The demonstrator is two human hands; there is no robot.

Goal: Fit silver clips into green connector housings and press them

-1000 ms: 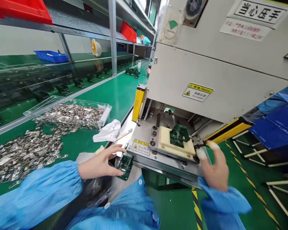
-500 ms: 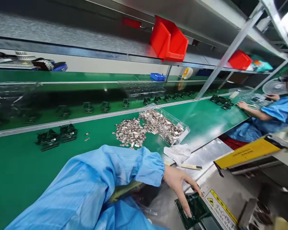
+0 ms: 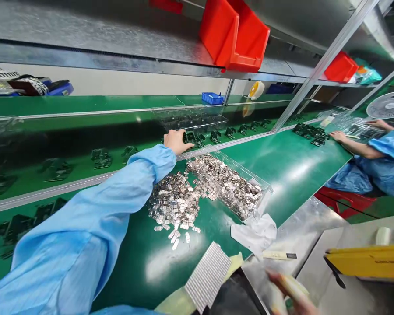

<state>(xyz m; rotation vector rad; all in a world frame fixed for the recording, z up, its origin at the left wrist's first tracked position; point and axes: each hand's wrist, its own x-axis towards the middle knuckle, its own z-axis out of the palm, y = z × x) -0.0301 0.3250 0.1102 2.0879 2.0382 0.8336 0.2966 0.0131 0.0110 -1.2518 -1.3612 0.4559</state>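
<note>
My left hand reaches across to the dark channel behind the bench, thumb and fingers closed around a small green circuit board. More circuit boards stand in a row along that channel. Below my left forearm lies a pile of small silver metal pieces, beside a clear tray filled with the same pieces. At the lower right, my right hand is smeared by motion, so its fingers and anything in them are unclear. A grey gridded sheet sits near the front edge.
A white cloth and a flat pale tool lie by the metal ledge. Dark boards are grouped at left. A red bin sits on the shelf overhead. A co-worker's hands are at the far right.
My left hand has moved from a green board at the lower right to the row of boards at the back. My right hand and the gridded sheet have come into view.
</note>
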